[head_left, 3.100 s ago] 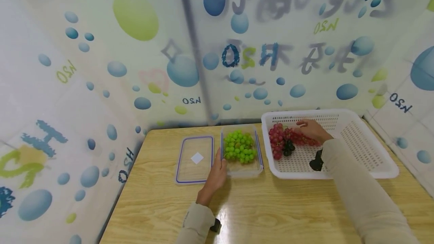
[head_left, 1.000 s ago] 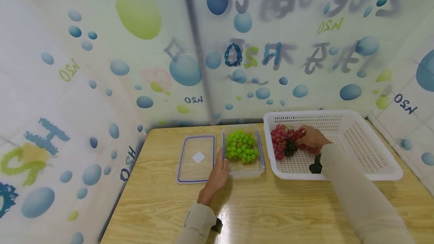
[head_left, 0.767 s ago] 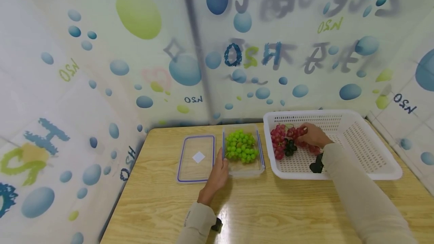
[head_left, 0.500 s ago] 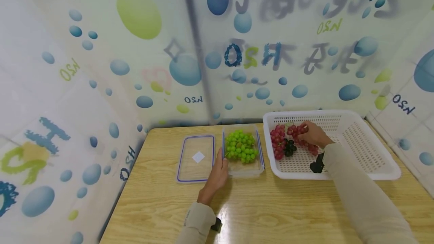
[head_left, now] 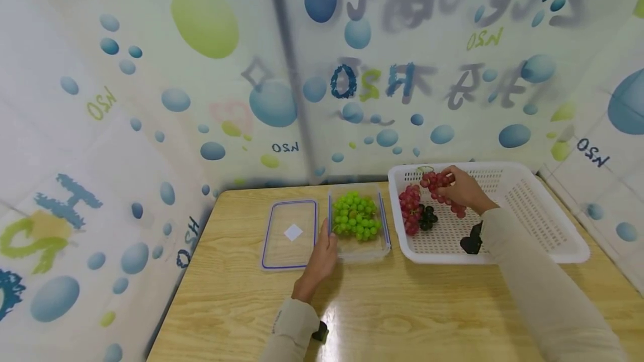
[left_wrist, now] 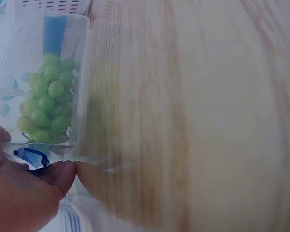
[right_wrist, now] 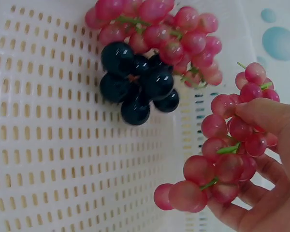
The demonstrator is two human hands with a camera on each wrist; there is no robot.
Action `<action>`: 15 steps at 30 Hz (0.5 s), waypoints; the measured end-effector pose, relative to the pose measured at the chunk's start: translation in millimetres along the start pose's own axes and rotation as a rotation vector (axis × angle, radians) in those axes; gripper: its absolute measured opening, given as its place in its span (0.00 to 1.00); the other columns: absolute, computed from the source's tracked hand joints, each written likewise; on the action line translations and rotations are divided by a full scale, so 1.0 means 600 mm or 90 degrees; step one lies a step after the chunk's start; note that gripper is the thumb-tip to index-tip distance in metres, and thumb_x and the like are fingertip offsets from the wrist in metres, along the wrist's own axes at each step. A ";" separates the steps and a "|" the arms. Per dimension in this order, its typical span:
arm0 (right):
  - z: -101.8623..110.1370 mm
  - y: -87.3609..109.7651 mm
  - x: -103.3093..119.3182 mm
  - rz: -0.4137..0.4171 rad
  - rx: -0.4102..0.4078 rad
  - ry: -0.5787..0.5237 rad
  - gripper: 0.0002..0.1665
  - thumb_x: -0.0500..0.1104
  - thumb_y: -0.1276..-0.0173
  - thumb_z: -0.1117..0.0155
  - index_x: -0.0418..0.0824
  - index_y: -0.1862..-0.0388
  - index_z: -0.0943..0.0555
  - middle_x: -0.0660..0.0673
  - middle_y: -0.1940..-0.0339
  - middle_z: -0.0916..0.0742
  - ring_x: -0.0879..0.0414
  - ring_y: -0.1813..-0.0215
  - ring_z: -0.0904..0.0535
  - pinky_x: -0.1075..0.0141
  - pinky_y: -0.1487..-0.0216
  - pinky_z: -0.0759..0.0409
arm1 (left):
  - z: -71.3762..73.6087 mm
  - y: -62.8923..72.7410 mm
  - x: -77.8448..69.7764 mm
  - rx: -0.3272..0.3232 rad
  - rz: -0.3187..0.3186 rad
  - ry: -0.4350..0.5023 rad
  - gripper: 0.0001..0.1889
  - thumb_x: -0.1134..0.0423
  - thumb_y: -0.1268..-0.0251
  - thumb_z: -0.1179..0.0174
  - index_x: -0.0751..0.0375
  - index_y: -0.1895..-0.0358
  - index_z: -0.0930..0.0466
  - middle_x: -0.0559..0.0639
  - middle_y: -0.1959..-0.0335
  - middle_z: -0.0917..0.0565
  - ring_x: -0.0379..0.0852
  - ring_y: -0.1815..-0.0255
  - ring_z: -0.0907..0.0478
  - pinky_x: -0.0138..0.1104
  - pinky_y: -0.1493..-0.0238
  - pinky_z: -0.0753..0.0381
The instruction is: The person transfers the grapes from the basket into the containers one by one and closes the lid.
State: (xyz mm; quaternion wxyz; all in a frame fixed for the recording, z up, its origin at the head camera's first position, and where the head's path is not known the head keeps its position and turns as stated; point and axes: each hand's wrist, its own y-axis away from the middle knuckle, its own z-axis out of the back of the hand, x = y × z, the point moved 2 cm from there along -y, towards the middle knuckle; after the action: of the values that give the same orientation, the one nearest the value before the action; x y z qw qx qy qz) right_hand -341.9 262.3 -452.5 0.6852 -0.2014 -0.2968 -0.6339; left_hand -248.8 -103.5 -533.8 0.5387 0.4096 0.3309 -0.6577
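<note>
My right hand (head_left: 464, 189) pinches a bunch of red grapes (right_wrist: 229, 164) between thumb and fingers, raised inside the white basket (head_left: 503, 258). Below and to the left of it, a second red bunch (head_left: 410, 212) lies in the basket beside a small cluster of dark grapes (right_wrist: 137, 84). Along the left side of a clear plastic food container (head_left: 359, 253) rests my left hand (head_left: 322, 257), its fingers fairly straight against the wall. A blue-edged latch (left_wrist: 33, 157) shows by that hand's thumb. Green grapes (head_left: 357, 217) fill much of the container.
Left of the container lies its clear lid (head_left: 274, 239) with a blue seal and a white diamond label (head_left: 293, 232). Basket and container stand side by side on a wooden table (head_left: 392, 306), near the patterned wall (head_left: 322, 116) at the back.
My right hand has reached into the red grapes, taken hold of one bunch and raised it up from the basket's floor. The left hand stays at the container.
</note>
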 end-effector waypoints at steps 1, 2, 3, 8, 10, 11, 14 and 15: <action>0.001 0.000 0.004 -0.001 0.002 -0.006 0.30 0.44 0.28 0.41 0.30 0.34 0.37 0.25 0.42 0.26 0.45 0.63 0.21 0.60 0.67 0.20 | 0.000 0.000 0.000 0.001 0.001 0.003 0.30 0.59 0.16 0.71 0.69 0.21 0.68 0.66 0.19 0.60 0.63 0.20 0.58 0.57 0.23 0.53; 0.003 0.000 0.009 0.002 0.001 -0.007 0.30 0.44 0.28 0.41 0.31 0.34 0.37 0.26 0.41 0.26 0.47 0.64 0.21 0.61 0.67 0.20 | 0.000 0.000 0.000 0.001 0.002 0.005 0.30 0.59 0.16 0.71 0.68 0.21 0.68 0.65 0.19 0.60 0.63 0.20 0.58 0.57 0.23 0.53; 0.004 0.000 0.013 0.003 0.001 -0.012 0.30 0.44 0.28 0.41 0.31 0.34 0.37 0.26 0.41 0.26 0.48 0.66 0.21 0.62 0.69 0.21 | 0.000 0.001 -0.001 0.001 -0.001 0.007 0.30 0.59 0.16 0.71 0.68 0.21 0.68 0.65 0.19 0.60 0.63 0.20 0.59 0.57 0.23 0.53; 0.011 -0.004 0.037 0.020 0.000 -0.022 0.31 0.44 0.27 0.41 0.33 0.32 0.38 0.27 0.41 0.26 0.51 0.73 0.22 0.62 0.72 0.21 | 0.001 0.002 -0.003 -0.005 -0.004 0.008 0.30 0.58 0.15 0.72 0.68 0.21 0.68 0.65 0.19 0.60 0.63 0.19 0.59 0.57 0.23 0.54; 0.013 -0.005 0.049 0.021 0.000 -0.023 0.32 0.44 0.27 0.40 0.34 0.31 0.38 0.27 0.40 0.26 0.50 0.73 0.21 0.61 0.73 0.21 | 0.002 0.002 -0.003 -0.008 0.002 0.005 0.30 0.57 0.15 0.72 0.67 0.20 0.67 0.65 0.19 0.60 0.62 0.19 0.59 0.56 0.23 0.53; 0.015 -0.005 0.056 0.023 -0.003 -0.019 0.32 0.44 0.27 0.40 0.34 0.31 0.38 0.28 0.40 0.26 0.49 0.71 0.20 0.61 0.72 0.20 | 0.002 0.002 -0.002 -0.009 0.001 0.004 0.30 0.57 0.16 0.72 0.67 0.20 0.67 0.65 0.19 0.60 0.62 0.19 0.59 0.56 0.23 0.53; 0.016 -0.002 0.076 0.030 -0.008 -0.012 0.34 0.45 0.28 0.39 0.35 0.30 0.39 0.28 0.38 0.26 0.44 0.62 0.19 0.58 0.65 0.17 | 0.001 0.001 -0.001 -0.009 -0.001 0.001 0.30 0.58 0.16 0.72 0.67 0.20 0.67 0.65 0.19 0.59 0.62 0.19 0.59 0.57 0.23 0.53; 0.016 -0.001 0.082 0.037 -0.012 -0.008 0.34 0.46 0.28 0.39 0.35 0.29 0.39 0.28 0.38 0.26 0.42 0.58 0.19 0.57 0.62 0.16 | 0.000 0.001 -0.001 -0.008 -0.002 0.001 0.30 0.58 0.16 0.72 0.68 0.20 0.67 0.65 0.19 0.59 0.62 0.19 0.59 0.57 0.23 0.53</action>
State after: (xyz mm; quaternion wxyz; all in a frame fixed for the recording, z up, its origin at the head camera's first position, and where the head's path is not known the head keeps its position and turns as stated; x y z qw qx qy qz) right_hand -343.1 231.9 -412.9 0.6997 -0.2205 -0.2891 -0.6150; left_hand -248.2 -103.5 -533.0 0.5402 0.4062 0.3361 -0.6559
